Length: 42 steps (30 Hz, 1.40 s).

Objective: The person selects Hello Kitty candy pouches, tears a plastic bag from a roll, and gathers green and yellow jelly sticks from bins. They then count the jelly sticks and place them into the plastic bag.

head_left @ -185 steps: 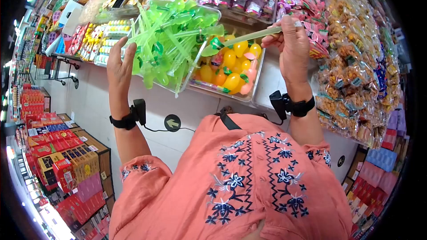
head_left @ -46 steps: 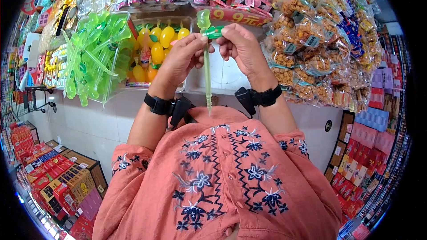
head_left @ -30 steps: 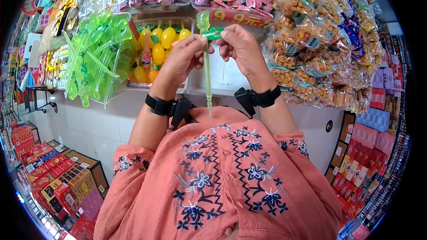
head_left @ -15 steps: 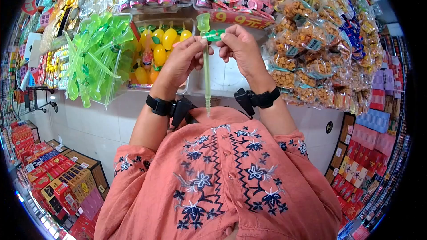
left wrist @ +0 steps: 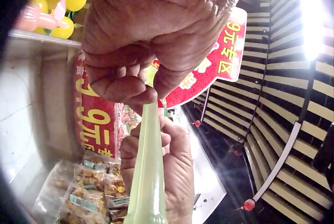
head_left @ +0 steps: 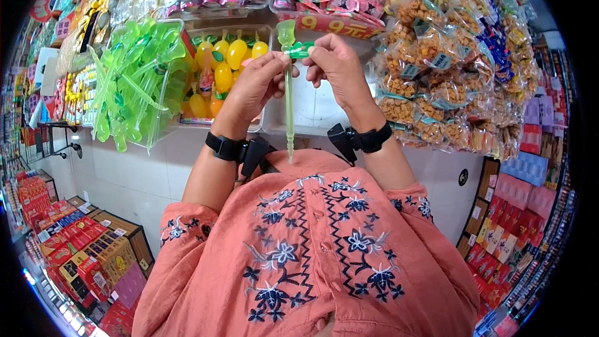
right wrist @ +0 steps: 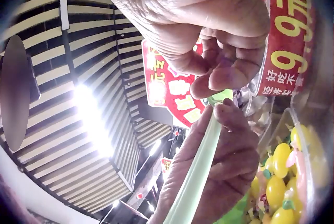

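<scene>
A long pale green, see-through tube [head_left: 289, 106] with a rose-shaped head hangs in front of the chest, head end away from the body. Just below the head my left hand [head_left: 257, 84] pinches it between thumb and fingers. A green label [head_left: 302, 50] sticks out sideways from the stem there, and my right hand [head_left: 340, 68] pinches its free end. Seen from the left wrist, the tube [left wrist: 147, 174] runs toward the camera from under the left fingers. The right wrist view has both hands' fingertips close together at the top of the tube [right wrist: 195, 174].
A clear bin of similar green tubes [head_left: 134, 81] stands at the left, next to a bin of yellow mango-shaped packs [head_left: 237, 54]. Bagged snacks [head_left: 437, 68] are heaped at the right. A white counter section [head_left: 312, 109] lies beneath the hands.
Earlier the left hand was spread beside the green tubes and the right hand alone held the tube. The view has shifted right and both hands have met at it; the last second shows little movement.
</scene>
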Tool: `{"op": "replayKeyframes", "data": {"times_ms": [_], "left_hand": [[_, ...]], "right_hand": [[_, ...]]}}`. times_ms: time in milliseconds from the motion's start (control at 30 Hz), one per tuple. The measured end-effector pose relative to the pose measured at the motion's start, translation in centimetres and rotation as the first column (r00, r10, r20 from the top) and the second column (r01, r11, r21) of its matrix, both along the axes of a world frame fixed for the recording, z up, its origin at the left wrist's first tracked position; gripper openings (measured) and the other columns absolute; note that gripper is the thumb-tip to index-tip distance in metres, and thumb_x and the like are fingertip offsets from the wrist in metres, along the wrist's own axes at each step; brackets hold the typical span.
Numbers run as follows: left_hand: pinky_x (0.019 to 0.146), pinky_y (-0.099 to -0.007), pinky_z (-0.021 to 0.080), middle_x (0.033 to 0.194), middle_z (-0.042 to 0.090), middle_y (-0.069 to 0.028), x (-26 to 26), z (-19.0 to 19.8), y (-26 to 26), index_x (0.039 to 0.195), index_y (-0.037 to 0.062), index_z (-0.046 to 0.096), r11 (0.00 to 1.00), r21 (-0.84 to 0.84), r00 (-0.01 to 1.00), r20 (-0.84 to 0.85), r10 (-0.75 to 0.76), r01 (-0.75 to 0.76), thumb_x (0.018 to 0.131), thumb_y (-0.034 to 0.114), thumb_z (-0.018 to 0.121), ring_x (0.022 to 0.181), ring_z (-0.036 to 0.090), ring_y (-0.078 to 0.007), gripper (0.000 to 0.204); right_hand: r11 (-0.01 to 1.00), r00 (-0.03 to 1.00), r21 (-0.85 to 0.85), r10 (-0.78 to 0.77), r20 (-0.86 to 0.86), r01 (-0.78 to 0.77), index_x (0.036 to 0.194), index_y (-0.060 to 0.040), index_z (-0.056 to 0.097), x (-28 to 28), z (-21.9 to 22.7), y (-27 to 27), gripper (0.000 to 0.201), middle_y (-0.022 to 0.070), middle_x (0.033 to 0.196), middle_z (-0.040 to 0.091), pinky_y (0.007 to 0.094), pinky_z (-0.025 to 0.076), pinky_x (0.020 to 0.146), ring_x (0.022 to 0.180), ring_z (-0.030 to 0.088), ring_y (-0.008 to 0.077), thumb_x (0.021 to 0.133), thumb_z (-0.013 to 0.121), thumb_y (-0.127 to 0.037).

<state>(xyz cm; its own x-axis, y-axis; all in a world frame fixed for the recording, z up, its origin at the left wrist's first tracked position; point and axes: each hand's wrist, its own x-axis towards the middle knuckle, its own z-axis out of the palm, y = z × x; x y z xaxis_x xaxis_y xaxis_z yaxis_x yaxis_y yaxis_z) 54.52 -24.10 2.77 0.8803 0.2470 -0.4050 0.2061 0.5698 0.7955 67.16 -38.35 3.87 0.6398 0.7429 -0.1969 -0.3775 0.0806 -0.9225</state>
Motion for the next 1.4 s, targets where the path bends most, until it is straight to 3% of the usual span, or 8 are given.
{"op": "replayKeyframes", "data": {"times_ms": [400,800,1200,1300,1400], "left_hand": [[0.056,-0.0199,0.035,0.071,0.046,0.0092,0.2,-0.2,0.1,0.093,0.0123,0.063,0.998,0.042,0.998,-0.022,-0.055,0.056,0.099,0.036,0.059,0.060,0.041,-0.0030,0.025],[0.050,-0.0190,0.032,0.072,0.051,0.0091,0.4,-0.2,0.0,0.094,0.0155,0.062,0.985,0.170,0.997,-0.067,-0.028,0.039,0.097,0.040,0.062,0.056,0.042,-0.0024,0.025],[0.049,-0.0200,0.029,0.072,0.051,0.0086,0.1,0.0,0.1,0.093,0.0143,0.062,0.985,0.169,0.997,-0.079,-0.008,0.021,0.096,0.041,0.063,0.055,0.041,-0.0031,0.027],[0.050,-0.0199,0.031,0.072,0.052,0.0080,0.2,0.0,0.0,0.093,0.0141,0.061,0.984,0.178,0.997,-0.083,0.008,0.007,0.097,0.040,0.063,0.055,0.042,-0.0033,0.026],[0.051,-0.0203,0.033,0.073,0.053,0.0070,0.5,-0.6,0.2,0.093,0.0134,0.060,0.985,0.173,0.998,-0.057,0.009,0.001,0.097,0.039,0.064,0.055,0.044,-0.0040,0.026]], "right_hand": [[0.999,0.999,-0.048,-0.016,0.045,0.018,0.100,-0.0037,0.052,0.1,-0.1,-0.1,0.015,0.0075,0.079,0.066,0.0227,0.046,0.046,0.058,0.063,0.0115,0.092,0.060,-0.014],[0.998,0.999,-0.055,-0.011,0.044,0.013,0.100,-0.0025,0.052,-0.3,0.0,-0.1,0.017,0.0082,0.080,0.066,0.0228,0.047,0.046,0.058,0.063,0.0120,0.092,0.060,-0.015],[0.996,0.999,-0.089,0.020,0.046,-0.016,0.101,-0.0004,0.053,-0.4,-0.5,-0.1,0.021,0.0101,0.084,0.066,0.0251,0.049,0.049,0.061,0.064,0.0138,0.094,0.056,-0.020],[0.995,0.999,-0.095,0.025,0.024,-0.023,0.101,-0.0008,0.054,-0.4,-0.8,-0.1,0.022,0.0096,0.084,0.066,0.0250,0.050,0.049,0.062,0.064,0.0135,0.094,0.058,-0.021],[0.984,0.986,-0.098,0.138,-0.095,-0.147,0.099,-0.0016,0.056,0.0,-1.8,-0.4,0.023,0.0082,0.085,0.066,0.0246,0.051,0.049,0.062,0.064,0.0123,0.095,0.063,-0.023]]}}
